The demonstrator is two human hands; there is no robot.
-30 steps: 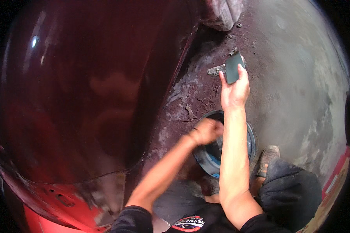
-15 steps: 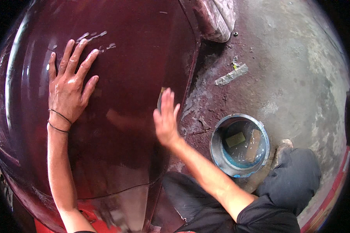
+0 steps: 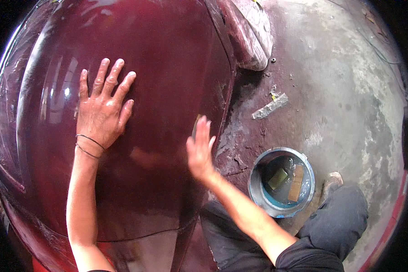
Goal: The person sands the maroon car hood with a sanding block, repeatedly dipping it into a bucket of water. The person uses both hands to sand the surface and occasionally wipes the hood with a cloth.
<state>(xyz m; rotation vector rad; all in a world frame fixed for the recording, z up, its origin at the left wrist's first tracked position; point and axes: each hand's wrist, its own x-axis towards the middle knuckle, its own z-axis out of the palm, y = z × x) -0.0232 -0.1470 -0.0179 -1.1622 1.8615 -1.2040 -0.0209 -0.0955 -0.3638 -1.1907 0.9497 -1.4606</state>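
A glossy dark red car body panel (image 3: 163,72) fills the left and middle of the picture. My left hand (image 3: 102,106) lies flat on it, fingers spread, holding nothing, with two thin dark bands round the wrist. Near the panel's right edge my right hand (image 3: 200,152) presses down with its fingers together, a little blurred. Under its fingers the narrow edge of a flat dark sanding pad (image 3: 195,127) shows; the palm hides the rest of it.
Right of the panel, a blue-rimmed bucket (image 3: 255,177) of water stands on the concrete floor (image 3: 335,109), with a greenish block (image 3: 278,178) and a brown block (image 3: 295,182) inside. A grey tape strip (image 3: 270,106) lies beyond it. My bent knee (image 3: 340,217) is beside the bucket.
The whole view has shifted, so the bucket and floor sit lower. My left hand has slid right over the panel. The right hand stays near the edge with the pad. The greenish block has turned.
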